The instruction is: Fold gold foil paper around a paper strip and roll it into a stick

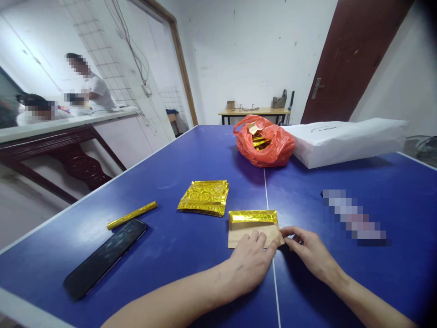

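A sheet of gold foil paper lies on the table with its plain brown back up and a gold strip folded over along its far edge. My left hand presses down on the brown side with its fingers apart. At the near right corner, my right hand pinches the sheet's edge between thumb and forefinger. Just beyond, to the left, rests a stack of embossed gold foil pieces. A rolled gold foil tube lies farther left.
The blue table carries a black phone at left and a blurred flat item at right. Toward the back stand a red plastic bag holding gold foil and a white package. People are beyond a ledge at left.
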`<state>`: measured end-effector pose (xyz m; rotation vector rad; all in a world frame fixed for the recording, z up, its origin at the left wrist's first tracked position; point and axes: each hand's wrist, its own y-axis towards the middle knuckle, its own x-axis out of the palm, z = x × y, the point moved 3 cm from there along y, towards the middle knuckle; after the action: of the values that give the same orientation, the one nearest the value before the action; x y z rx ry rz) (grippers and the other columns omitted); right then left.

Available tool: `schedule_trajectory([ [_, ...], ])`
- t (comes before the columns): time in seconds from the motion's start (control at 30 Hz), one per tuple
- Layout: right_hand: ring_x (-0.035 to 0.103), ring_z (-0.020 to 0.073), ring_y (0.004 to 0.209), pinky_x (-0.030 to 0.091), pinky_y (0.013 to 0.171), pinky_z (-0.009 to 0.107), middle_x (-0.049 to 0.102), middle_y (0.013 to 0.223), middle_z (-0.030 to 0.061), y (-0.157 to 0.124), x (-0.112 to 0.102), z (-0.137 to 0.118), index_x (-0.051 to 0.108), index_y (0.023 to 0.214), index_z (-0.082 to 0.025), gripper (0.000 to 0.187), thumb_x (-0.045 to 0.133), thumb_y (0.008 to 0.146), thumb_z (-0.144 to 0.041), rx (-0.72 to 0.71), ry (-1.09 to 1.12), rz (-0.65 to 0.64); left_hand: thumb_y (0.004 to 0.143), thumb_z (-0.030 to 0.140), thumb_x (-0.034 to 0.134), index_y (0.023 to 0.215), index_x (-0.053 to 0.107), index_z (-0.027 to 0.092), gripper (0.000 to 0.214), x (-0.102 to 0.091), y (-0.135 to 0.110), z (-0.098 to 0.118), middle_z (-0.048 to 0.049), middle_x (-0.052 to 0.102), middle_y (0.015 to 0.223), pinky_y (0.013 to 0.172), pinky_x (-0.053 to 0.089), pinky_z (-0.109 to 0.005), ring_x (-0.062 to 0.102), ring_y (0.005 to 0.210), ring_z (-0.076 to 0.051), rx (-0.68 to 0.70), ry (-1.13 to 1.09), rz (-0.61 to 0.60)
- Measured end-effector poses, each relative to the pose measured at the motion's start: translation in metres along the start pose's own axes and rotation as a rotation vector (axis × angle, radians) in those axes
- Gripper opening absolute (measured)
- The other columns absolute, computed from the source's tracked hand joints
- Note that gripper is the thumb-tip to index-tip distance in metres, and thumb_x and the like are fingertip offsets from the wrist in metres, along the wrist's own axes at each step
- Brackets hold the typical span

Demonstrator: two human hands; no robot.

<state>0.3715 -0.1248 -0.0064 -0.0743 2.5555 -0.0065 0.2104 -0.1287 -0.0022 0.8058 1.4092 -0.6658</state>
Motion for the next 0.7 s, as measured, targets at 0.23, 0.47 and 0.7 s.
schedule_trajectory([
  [0.23, 0.062, 0.0221, 0.083, 0.046, 0.074, 0.034, 0.068, 0.09, 0.006, 0.0, -0.002, 0.007, 0.064, 0.093, -0.02, 0.029, 0.042, 0.078, -0.03, -0.024, -0.141, 0.11, 0.086, 0.038, 0.042, 0.122, 0.042, 0.02, 0.04, 0.003, 0.006, -0.001, -0.009, 0.048, 0.093, 0.071, 0.038, -0.033, 0.044, 0.085, -0.023, -0.034, -0.014, 0.043],
  [0.47, 0.064, 0.0206, 0.077, 0.049, 0.071, 0.033, 0.069, 0.087, 0.0066, -0.003, 0.001, 0.005, 0.063, 0.098, -0.018, 0.032, 0.04, 0.079, -0.031, -0.007, -0.04, 0.068, 0.085, 0.041, 0.045, 0.123, 0.041, 0.021, 0.043, -0.001, 0.005, 0.0, -0.0089, 0.048, 0.091, 0.071, 0.038, -0.033, 0.044, 0.084, -0.023, -0.012, 0.003, 0.048],
  [0.7, 0.064, 0.0217, 0.082, 0.048, 0.077, 0.035, 0.069, 0.088, 0.006, -0.005, 0.002, -0.001, 0.064, 0.096, -0.019, 0.031, 0.042, 0.079, -0.031, -0.021, -0.059, 0.075, 0.086, 0.04, 0.043, 0.115, 0.045, 0.016, 0.038, -0.001, 0.005, -0.001, -0.0087, 0.048, 0.094, 0.073, 0.038, -0.033, 0.044, 0.086, -0.023, -0.012, -0.019, 0.035],
])
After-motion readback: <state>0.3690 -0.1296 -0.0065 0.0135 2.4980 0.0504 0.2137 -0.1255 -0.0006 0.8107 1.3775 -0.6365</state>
